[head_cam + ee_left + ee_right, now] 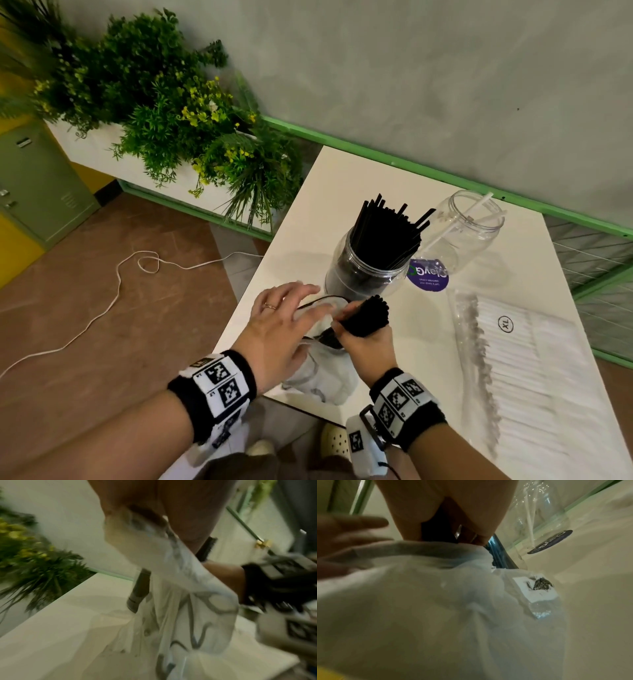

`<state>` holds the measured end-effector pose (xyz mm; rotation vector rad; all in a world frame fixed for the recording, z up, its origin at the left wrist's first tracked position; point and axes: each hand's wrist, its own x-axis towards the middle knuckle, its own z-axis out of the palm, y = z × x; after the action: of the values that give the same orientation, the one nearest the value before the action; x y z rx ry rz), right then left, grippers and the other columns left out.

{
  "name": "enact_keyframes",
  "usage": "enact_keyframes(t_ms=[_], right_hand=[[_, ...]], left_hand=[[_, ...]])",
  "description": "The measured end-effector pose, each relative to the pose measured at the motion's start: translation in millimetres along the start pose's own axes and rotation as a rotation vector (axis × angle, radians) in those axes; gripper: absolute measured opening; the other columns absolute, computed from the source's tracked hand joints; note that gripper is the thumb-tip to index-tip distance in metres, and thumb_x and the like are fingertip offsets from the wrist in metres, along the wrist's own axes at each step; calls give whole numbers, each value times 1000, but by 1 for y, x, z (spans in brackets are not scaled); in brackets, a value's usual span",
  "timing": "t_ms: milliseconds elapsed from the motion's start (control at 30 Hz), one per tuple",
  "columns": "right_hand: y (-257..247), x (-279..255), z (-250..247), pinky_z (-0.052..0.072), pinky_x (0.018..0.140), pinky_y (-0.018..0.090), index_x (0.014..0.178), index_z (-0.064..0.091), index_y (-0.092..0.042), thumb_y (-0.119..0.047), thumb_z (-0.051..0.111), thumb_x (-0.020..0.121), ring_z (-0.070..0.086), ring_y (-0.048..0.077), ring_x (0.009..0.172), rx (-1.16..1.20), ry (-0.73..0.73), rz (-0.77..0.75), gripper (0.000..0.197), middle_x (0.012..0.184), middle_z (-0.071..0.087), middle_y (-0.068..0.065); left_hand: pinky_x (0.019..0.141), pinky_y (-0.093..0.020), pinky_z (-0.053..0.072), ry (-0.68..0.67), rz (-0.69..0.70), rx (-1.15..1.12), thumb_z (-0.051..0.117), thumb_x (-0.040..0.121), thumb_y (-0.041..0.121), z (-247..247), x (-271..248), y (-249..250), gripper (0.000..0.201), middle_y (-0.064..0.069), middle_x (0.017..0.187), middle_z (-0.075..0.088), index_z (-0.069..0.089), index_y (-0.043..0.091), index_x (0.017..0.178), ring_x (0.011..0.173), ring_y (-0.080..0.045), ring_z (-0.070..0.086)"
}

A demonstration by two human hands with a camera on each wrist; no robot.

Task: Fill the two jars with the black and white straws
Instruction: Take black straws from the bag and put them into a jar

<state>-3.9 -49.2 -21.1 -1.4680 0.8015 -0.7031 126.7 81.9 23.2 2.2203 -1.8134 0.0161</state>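
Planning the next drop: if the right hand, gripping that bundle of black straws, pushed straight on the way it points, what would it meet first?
Most likely the jar of black straws: the right hand and its bundle point up-table at the jar's near wall. Depth is unclear from the head view.

Clear glossy jar [363, 270] — matt table [342, 192]

Green planter foliage [164, 113] upper left; white cable [113, 301] on floor — purple sticker [428, 275], possibly a coaster, centre.
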Motion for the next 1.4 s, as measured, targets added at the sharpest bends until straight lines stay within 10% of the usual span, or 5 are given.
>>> enact_keyframes(t_ms=[233, 400, 900, 1233, 1400], right_hand=[[21, 0, 2, 51, 73, 21, 74, 65, -16, 8, 71, 76, 66, 10, 76, -48, -22, 83, 25, 75, 69, -4], [15, 2, -21, 49, 74, 16, 77, 66, -11, 11, 68, 77, 65, 9, 78, -122, -114, 117, 22, 80, 68, 0], [-73, 18, -110, 45, 78, 11, 81, 66, 0, 14, 67, 77, 63, 4, 83, -127, 11, -166, 15, 82, 68, -1], [-155, 50, -118, 46, 77, 45, 76, 67, -23, 0, 69, 76, 57, 45, 77, 2, -137, -318, 23, 89, 68, 15], [-159, 81, -86, 50, 82, 24, 75, 64, -13, 10, 68, 76, 65, 16, 86, -41, -118, -361, 24, 85, 67, 8]], left_hand=[[102, -50, 35, -486, 250, 157, 50, 66, 67, 55, -39, -6, 51, 1, 132, 54, 57, 40, 109, 122, -27, 51], [114, -58, -4, -732, 62, 141, 26, 81, 76, 88, -56, -29, 69, -6, 159, -9, 14, 47, 143, 144, -30, -15], [109, -65, -7, -777, -174, 359, 40, 88, 56, 90, 47, 23, 63, -7, 158, 7, 27, 33, 145, 145, -33, -4], [106, -70, -9, -672, -227, 233, 50, 85, 53, 72, 23, 41, 60, 4, 157, 12, 34, 37, 141, 146, -28, 1], [110, -60, -6, -526, -253, 43, 50, 85, 31, 60, 14, 39, 43, 16, 152, 20, 47, 44, 126, 145, -17, 4]])
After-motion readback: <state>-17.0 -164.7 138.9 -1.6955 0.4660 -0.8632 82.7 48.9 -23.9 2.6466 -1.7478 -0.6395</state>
